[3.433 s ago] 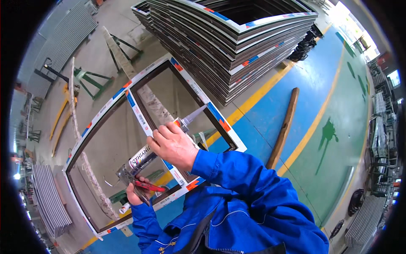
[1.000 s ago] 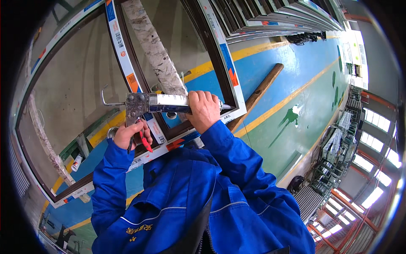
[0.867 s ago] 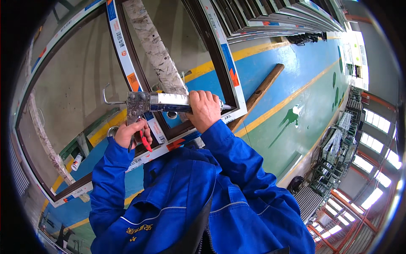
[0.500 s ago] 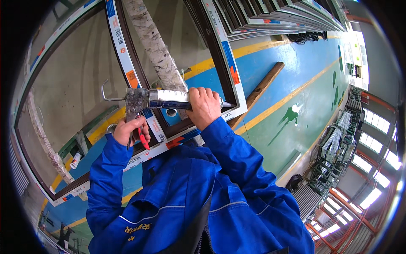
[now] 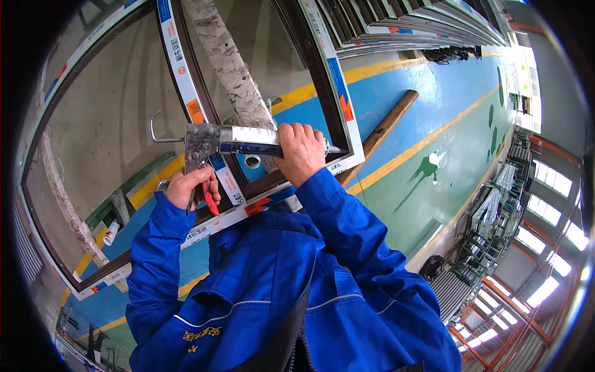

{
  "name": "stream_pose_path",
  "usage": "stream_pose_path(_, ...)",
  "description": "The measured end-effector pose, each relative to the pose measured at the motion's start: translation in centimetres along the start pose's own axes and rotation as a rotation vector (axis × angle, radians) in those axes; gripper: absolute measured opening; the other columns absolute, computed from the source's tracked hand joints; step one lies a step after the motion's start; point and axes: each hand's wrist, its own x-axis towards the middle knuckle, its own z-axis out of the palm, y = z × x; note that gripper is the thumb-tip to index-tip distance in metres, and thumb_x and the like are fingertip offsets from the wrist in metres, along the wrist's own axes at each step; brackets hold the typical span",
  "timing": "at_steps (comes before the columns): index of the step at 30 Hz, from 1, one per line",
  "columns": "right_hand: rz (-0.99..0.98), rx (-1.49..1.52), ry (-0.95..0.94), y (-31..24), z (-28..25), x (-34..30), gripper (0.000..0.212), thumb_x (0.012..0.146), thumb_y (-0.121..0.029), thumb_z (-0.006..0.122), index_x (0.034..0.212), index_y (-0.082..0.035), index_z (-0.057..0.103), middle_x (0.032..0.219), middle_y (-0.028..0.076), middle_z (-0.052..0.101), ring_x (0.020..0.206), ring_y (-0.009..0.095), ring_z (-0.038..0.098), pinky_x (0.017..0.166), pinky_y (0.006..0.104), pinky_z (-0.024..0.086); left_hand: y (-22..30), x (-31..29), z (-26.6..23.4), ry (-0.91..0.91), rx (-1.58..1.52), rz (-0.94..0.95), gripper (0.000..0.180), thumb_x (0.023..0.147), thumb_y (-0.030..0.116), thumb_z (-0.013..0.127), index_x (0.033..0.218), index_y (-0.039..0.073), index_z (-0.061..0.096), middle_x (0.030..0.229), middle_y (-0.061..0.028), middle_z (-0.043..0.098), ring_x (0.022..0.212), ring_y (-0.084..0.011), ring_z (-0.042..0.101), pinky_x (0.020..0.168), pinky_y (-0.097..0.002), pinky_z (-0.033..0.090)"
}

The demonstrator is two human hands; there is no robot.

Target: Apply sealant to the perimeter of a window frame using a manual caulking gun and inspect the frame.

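A caulking gun (image 5: 251, 147) lies level across my front, its nozzle to the right, its bent metal rod to the left. My left hand (image 5: 189, 188) is closed round its grip. A red-handled tool (image 5: 211, 198), its kind unclear, shows at the same hand. Round the front end of the barrel my right hand (image 5: 300, 153) is wrapped, hiding part of it. The dark nozzle (image 5: 336, 150) points at the corner of a large brown window frame (image 5: 336, 93) covered with printed protective film. Whether the tip touches the frame I cannot tell.
Spattered pale beams (image 5: 226, 62) run beneath the frame. A wooden bar (image 5: 384, 131) slants beside its right corner. More frames (image 5: 403, 31) are stacked at the far right. A white cartridge (image 5: 111, 234) is at the lower left; a white round-mouthed tube (image 5: 252, 162) sits below the gun.
The gun and both hands have shifted very slightly in the view, much as the frame has. My grip on the gun looks the same.
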Motion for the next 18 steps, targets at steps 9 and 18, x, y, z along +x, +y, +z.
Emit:
stream_pose_path(9,-0.008,0.031,0.006,0.37,0.92,-0.03,0.05,0.06,-0.018,0.078,0.103,-0.007,0.054,0.097,0.01,0.058,0.099,0.031,0.055,0.087,0.0427,0.04,0.25,-0.2,0.24,0.018,0.034,0.009,0.027,0.087,0.027,0.058,0.09,0.001,0.054,0.07,-0.0112,0.059,0.059,-0.023,0.062,0.054,-0.038,0.054)
stream_pose_path(18,-0.008,0.088,-0.01,0.23,0.86,0.07,0.054,0.059,-0.018,0.08,0.105,-0.008,0.054,0.1,0.01,0.058,0.101,0.031,0.054,0.088,0.0432,0.04,0.55,-0.61,0.33,0.06,0.037,0.005,0.026,0.087,0.026,0.058,0.092,0.001,0.054,0.071,-0.0112,0.059,0.059,-0.0231,0.063,0.054,-0.0382,0.054)
